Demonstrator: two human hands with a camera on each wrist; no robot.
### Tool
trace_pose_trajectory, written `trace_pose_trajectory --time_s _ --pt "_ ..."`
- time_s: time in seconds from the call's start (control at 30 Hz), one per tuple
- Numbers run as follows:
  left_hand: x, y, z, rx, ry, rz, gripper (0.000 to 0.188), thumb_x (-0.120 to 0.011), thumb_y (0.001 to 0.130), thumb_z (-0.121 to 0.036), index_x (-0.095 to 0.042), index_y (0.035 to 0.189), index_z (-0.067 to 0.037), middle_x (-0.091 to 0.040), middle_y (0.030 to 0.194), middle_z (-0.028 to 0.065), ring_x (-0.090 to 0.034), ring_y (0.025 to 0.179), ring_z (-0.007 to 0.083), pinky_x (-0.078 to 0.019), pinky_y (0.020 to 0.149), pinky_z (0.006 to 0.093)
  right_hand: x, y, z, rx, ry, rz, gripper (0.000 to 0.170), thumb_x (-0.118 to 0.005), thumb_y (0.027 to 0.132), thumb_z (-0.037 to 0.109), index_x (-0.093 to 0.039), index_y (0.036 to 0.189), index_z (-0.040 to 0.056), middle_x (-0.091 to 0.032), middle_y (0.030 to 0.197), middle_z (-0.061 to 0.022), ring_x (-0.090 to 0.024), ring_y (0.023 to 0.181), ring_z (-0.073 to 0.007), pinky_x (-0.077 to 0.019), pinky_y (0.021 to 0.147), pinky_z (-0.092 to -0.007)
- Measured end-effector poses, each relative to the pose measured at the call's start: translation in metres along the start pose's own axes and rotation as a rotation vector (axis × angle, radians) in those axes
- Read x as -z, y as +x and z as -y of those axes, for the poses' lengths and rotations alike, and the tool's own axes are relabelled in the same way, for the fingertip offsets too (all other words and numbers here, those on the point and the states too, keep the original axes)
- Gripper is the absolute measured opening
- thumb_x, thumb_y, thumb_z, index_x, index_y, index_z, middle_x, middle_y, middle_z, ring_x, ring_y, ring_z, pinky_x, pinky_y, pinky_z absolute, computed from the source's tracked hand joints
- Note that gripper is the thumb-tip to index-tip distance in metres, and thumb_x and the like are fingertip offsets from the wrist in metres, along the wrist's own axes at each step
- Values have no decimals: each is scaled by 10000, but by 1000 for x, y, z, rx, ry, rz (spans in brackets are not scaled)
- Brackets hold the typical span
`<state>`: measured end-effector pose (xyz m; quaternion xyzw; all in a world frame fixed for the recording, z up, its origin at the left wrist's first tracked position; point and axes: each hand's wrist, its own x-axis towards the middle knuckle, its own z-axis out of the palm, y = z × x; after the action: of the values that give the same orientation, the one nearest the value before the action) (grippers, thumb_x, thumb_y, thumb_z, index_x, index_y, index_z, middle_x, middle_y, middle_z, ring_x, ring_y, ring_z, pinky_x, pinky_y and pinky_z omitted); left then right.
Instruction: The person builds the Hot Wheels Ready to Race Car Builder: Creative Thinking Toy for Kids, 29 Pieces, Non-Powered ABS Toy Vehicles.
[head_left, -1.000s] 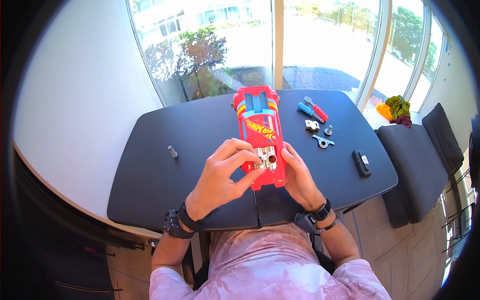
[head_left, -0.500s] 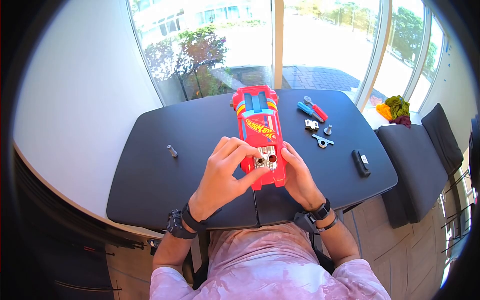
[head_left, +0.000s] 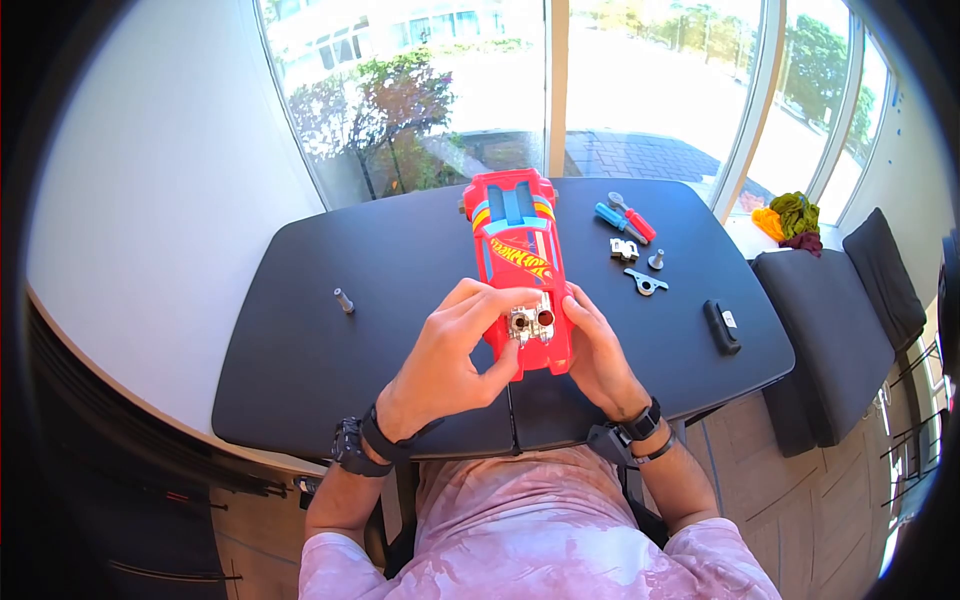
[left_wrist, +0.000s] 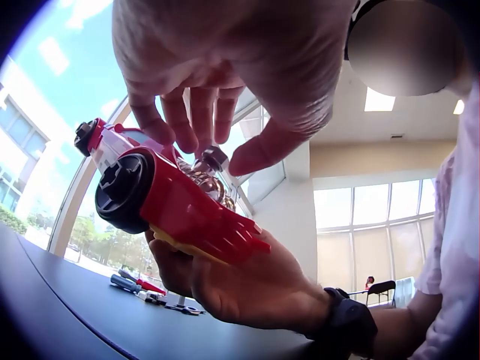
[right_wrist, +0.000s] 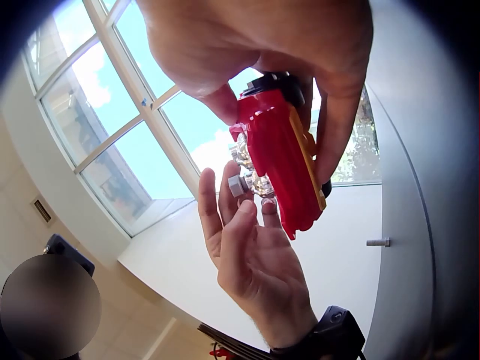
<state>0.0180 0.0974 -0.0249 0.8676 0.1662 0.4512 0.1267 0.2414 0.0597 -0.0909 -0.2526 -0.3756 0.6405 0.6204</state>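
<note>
My right hand (head_left: 603, 350) holds a red Hot Wheels toy car (head_left: 515, 255) by its side, fingers wrapped underneath, as the right wrist view shows. A chrome engine piece (head_left: 545, 318) sits at the car's near end. Out of it sticks a grey toy bolt (right_wrist: 238, 185), its socketed head facing up. Around that bolt head my left hand (head_left: 445, 345) has its thumb (left_wrist: 259, 154) and fingers spread apart, with the tips close by. In the head view the bolt head shows in the gap between thumb and forefinger.
On the black table (head_left: 300, 375) a loose grey bolt (head_left: 344, 302) stands at left. At right lie blue and red-handled tools (head_left: 625, 222), a white part (head_left: 624, 250), another bolt (head_left: 656, 261), a grey winged part (head_left: 646, 283) and a black case (head_left: 722, 327).
The left thumb and fingers have spread from the bolt head, the forefinger shifting right over the engine piece, so the bolt head shows more. The right hand and car have stayed nearly still.
</note>
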Motion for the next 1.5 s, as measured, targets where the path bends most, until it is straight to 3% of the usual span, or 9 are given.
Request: trace_pose_trajectory --time_s 0.2,0.3,0.57,0.7,0.8,1.2,1.3,1.4,1.5 --pt "1 -3 2 158 -79 22 562 -948 857 -99 -723 1370 -70 -783 1152 80 -713 1039 211 -594 832 345 2 0 0 -3 0 -6 500 -596 1200 364 -483 1592 75 -663 1501 -97 -695 1368 -183 -605 1099 -402" --pt "-4 0 -1 36 -73 -22 537 -939 876 -91 -724 1368 -87 -776 1124 55 -701 999 186 -560 779 325 2 0 -1 -5 4 -2 500 -600 1198 363 -484 1591 76 -663 1498 -95 -695 1367 -181 -606 1097 -400" --pt "-2 -2 4 56 -45 -10 628 -946 862 -104 -672 1427 -80 -765 1086 34 -655 907 168 -518 739 329 3 1 -1 -7 -13 -2 509 -603 1196 370 -481 1593 76 -663 1490 -93 -700 1359 -182 -617 1081 -394" --pt "2 -2 -1 60 13 -43 642 -933 865 -91 -657 1445 -85 -796 1182 37 -669 926 165 -527 760 325 5 2 -3 -6 3 -1 508 -606 1194 373 -483 1587 75 -663 1492 -94 -703 1355 -182 -621 1074 -394" --pt "0 -4 8 98 -57 4 629 -940 866 -103 -660 1430 -84 -791 1230 36 -664 948 161 -527 768 330 2 0 -1 -5 -8 -10 504 -605 1194 371 -485 1583 75 -665 1492 -94 -702 1357 -181 -619 1075 -394" --pt "-1 -2 11 11 114 -39 359 -963 850 -115 -817 1177 -96 -728 1039 65 -671 956 247 -546 782 376 1 0 0 -2 -3 -9 502 -595 1198 366 -482 1590 72 -666 1502 -95 -697 1366 -184 -606 1097 -394" --pt "3 1 9 -73 87 8 427 -966 850 -112 -795 1240 -92 -736 1034 51 -673 960 235 -548 779 371 1 0 -1 5 5 -8 503 -594 1198 362 -481 1593 71 -668 1500 -96 -697 1366 -183 -608 1093 -392" --pt "9 6 -10 98 64 24 454 -919 870 -57 -770 1298 -89 -761 1072 44 -692 996 224 -565 812 362 2 0 -1 9 4 -3 503 -593 1198 358 -482 1596 71 -668 1500 -97 -699 1364 -185 -611 1090 -391" --pt "2 -4 7 111 33 -5 476 -894 879 -48 -747 1328 -96 -774 1105 40 -696 993 210 -565 808 361 3 1 -2 17 -5 5 504 -593 1197 356 -482 1598 71 -668 1501 -97 -702 1360 -186 -613 1086 -393"
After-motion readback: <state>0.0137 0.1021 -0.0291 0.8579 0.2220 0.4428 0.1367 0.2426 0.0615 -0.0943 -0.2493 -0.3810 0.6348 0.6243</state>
